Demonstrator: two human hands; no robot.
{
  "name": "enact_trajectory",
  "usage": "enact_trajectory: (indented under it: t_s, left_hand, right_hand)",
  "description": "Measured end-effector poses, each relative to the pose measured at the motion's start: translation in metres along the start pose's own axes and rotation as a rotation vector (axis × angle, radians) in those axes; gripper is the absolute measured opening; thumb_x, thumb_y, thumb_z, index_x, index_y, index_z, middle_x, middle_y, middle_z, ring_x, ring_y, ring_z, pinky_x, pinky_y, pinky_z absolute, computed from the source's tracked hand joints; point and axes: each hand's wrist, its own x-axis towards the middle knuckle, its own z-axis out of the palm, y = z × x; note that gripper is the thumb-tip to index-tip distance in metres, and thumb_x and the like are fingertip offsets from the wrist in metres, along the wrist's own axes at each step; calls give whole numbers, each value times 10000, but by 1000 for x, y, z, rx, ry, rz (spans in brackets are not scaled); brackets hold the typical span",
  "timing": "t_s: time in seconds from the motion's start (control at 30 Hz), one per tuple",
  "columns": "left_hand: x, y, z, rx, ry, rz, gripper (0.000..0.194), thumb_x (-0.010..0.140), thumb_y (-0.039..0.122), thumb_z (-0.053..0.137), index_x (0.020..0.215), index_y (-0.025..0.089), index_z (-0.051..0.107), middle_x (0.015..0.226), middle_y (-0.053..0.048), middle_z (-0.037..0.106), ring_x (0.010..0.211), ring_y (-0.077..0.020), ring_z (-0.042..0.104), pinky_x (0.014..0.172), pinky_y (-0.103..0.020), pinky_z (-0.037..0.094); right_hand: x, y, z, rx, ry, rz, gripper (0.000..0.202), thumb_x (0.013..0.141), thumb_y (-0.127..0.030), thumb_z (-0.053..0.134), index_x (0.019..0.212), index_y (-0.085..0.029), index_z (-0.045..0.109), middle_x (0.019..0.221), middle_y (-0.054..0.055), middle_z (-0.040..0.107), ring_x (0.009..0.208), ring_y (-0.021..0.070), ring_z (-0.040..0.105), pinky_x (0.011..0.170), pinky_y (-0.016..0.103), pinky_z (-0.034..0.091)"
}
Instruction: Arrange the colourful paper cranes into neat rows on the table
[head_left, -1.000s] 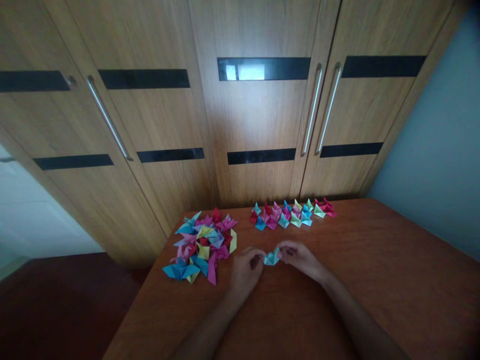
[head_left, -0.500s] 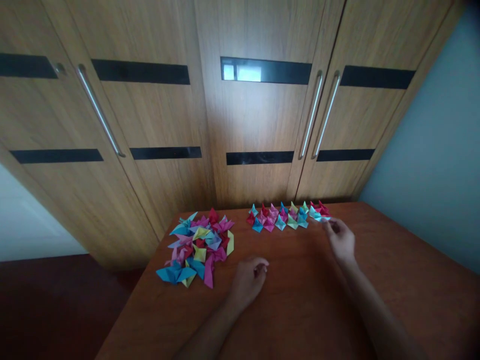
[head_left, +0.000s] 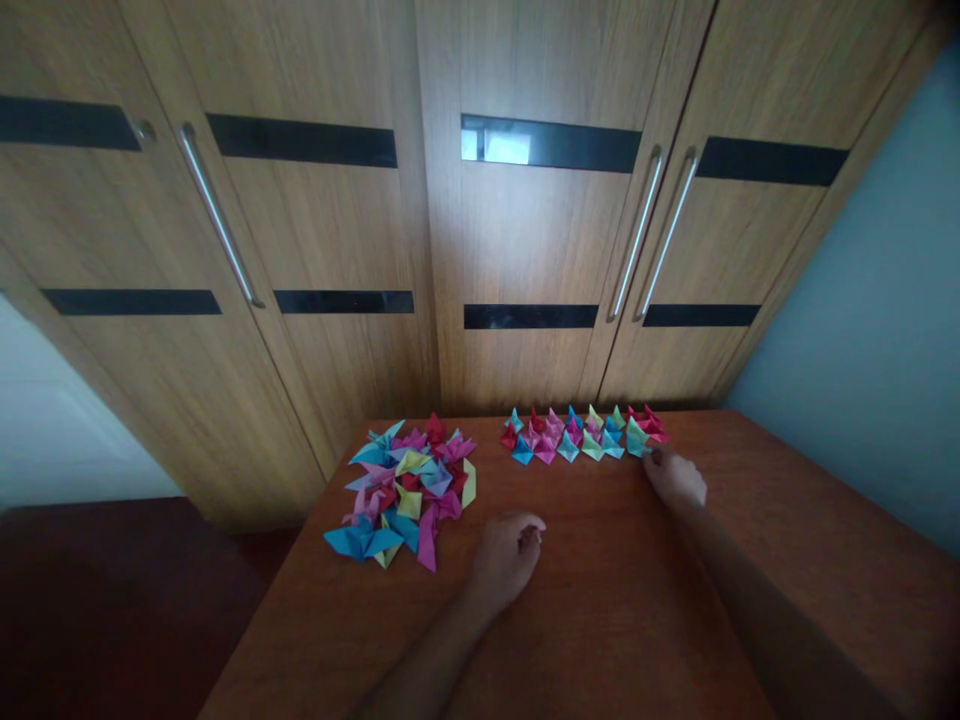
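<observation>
The right hand (head_left: 676,479) pinches a light-blue folded-paper piece (head_left: 637,443) at the front right of the neat rows of small, pointed, multicoloured paper pieces (head_left: 569,443); the left hand (head_left: 508,562), loosely curled and holding nothing, is on the brown wooden table (head_left: 592,590), near the loose multicoloured origami heap (head_left: 409,484) (wings overlapping)
</observation>
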Motion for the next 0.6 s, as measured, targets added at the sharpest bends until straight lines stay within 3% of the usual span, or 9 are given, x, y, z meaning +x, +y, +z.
enact_trajectory:
  t_s: [0.6]
  left_hand:
    - [-1,-2,2,-2,13,31,250,796,138,446,907,192,663,839,-24,678,728,-143,611,700,-246,450]
  right_hand:
    - [0,-18,-2,1,-64,44,455,849,-501,393,1159,-240,600,1062,165,642,971,322,611,743,407,470]
